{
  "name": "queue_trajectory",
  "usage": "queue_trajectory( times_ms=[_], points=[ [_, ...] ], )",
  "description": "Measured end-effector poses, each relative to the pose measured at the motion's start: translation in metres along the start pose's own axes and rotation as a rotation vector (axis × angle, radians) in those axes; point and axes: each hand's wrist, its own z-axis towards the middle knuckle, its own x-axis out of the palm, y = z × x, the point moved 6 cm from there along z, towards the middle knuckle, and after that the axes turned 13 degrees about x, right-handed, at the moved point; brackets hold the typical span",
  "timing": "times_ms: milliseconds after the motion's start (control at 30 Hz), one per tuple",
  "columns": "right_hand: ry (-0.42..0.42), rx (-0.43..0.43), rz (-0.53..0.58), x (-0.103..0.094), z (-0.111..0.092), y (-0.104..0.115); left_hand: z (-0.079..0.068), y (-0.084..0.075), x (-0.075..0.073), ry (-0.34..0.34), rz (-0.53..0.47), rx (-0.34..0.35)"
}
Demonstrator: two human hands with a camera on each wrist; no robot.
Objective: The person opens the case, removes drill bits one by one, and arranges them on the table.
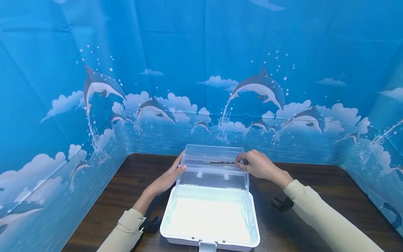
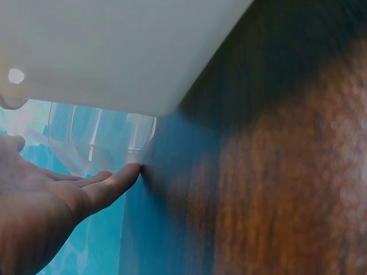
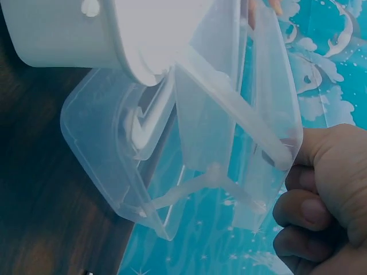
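In the head view, find the drill bits (image 1: 222, 162) in the clear tray (image 1: 195, 162), raised beyond the back edge of the white box (image 1: 167, 229) on the bench (image 1: 107, 206). Note a long axis from left to right, roughly parallel to that edge, with a plain thin end leftward and dark fluting rightward. See the right hand (image 1: 261, 166), beyond the box's right back corner, pinching at the bits' right end, and the left hand (image 1: 165, 182), beyond the left back corner, gripping the tray by its side. Count as done: box open, tray unfolded, bits inside it. Judge as probably left: letting go, folding the tray back, closing up; cannot tell whether putting in or taking out.

In the left wrist view, see extended fingers beside the box, reaching clear plastic; no sight of the bits.

In the right wrist view, see folding arms (image 3: 229, 103) slanting from the box's back to the tray. Note curled fingers, with the pinch itself hidden.
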Motion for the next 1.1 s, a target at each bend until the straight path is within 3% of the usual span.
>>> queue_trajectory(
  times_ms=[400, 800, 1100],
  points=[
    [-0.066, -0.032, 0.077, -0.001, -0.009, -0.006, -0.001, 0.002, 0.001, 0.002, 0.013, -0.002],
    [-0.25, -0.11, 0.116, -0.018, -0.024, -0.012, -0.001, 0.003, 0.0, 0.007, 0.005, 0.007],
    [-0.289, -0.046, 0.094, -0.026, -0.04, -0.035, 0.0, 0.001, -0.001, 0.005, 0.001, 0.005]
  ],
)
